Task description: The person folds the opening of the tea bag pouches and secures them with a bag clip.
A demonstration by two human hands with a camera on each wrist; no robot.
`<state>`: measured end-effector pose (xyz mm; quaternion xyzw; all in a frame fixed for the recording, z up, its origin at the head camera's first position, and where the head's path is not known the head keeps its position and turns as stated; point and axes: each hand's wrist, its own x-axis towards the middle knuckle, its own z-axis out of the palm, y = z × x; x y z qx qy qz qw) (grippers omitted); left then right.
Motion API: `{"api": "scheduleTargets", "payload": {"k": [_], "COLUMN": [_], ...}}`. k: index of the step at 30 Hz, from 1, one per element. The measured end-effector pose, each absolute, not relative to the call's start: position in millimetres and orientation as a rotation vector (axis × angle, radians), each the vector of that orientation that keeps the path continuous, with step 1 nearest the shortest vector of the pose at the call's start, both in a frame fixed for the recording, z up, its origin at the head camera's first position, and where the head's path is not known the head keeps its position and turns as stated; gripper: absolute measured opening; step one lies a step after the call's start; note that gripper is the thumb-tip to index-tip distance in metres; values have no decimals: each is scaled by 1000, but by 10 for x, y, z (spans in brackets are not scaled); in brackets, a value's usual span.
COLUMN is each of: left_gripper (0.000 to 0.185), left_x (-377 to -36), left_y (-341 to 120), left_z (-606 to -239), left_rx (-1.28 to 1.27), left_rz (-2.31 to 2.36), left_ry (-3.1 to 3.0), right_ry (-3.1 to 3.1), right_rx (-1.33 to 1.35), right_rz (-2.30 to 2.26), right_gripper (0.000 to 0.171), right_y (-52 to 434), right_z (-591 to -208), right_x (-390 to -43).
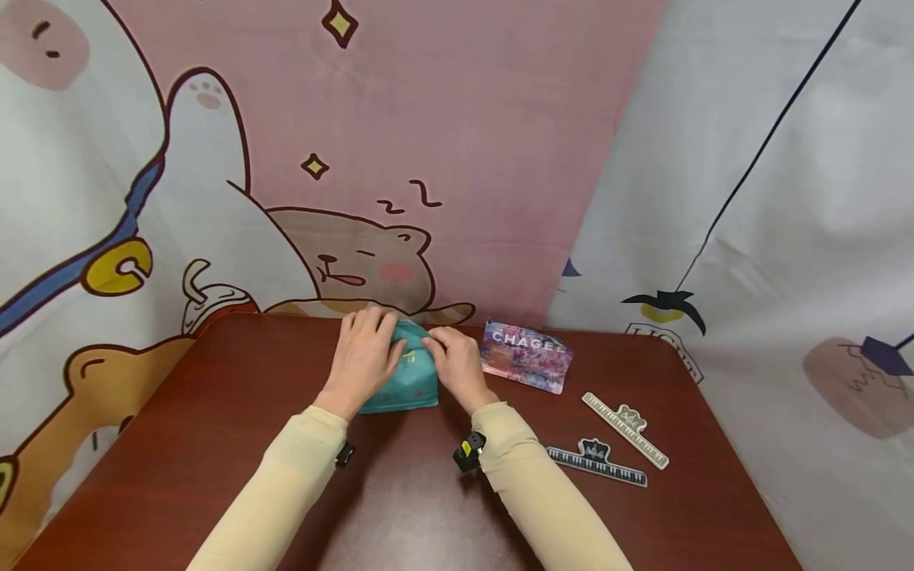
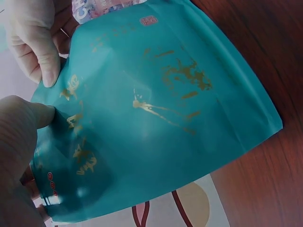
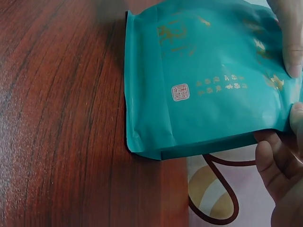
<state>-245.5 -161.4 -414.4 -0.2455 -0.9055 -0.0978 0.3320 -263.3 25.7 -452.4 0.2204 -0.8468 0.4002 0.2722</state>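
Observation:
A teal pouch (image 1: 408,386) with gold print stands on the table, its flat base toward me. My left hand (image 1: 361,357) grips its upper left part, thumb on the front and fingers behind; in the left wrist view the thumb (image 2: 43,116) presses into the teal film. At the upper right edge my right hand (image 1: 460,363) pinches the pouch between thumb and curled fingers. The right wrist view shows the pouch's side (image 3: 213,146) with the right fingers (image 3: 272,161) partly behind it. What is inside the pouch is hidden.
Right of the pouch lies a purple patterned packet (image 1: 527,357) marked "CHAGEE". Nearer on the right are a cream piano-keyboard clip (image 1: 627,430) and a black-and-white one (image 1: 597,461). A printed cloth (image 1: 485,159) hangs behind the brown table (image 1: 236,396).

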Motion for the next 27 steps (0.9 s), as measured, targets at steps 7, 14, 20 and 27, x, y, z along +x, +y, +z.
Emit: {"api": "scheduleTargets", "payload": {"k": [7, 14, 20, 27], "left_gripper": [32, 32, 31, 30], "left_x": [-2461, -2466, -2458, -2448], "left_y": [-1619, -1631, -1636, -1639], "left_z": [-4138, -4128, -4127, -4119], "left_rx": [-658, -661, -680, -686], "left_rz": [-281, -287, -297, -295], "left_ry": [-2368, -2387, -2380, -2380], "right_ry": [-2291, -2272, -2261, -2262], "right_rx": [620, 639, 644, 652], "right_rz": [1138, 1227, 1230, 1212], "right_gripper": [9, 15, 17, 17], "right_y": [302, 334, 353, 358], "right_z": [-4535, -4534, -4545, -4534], "right_x": [-2624, -2604, -2592, -2579]}}
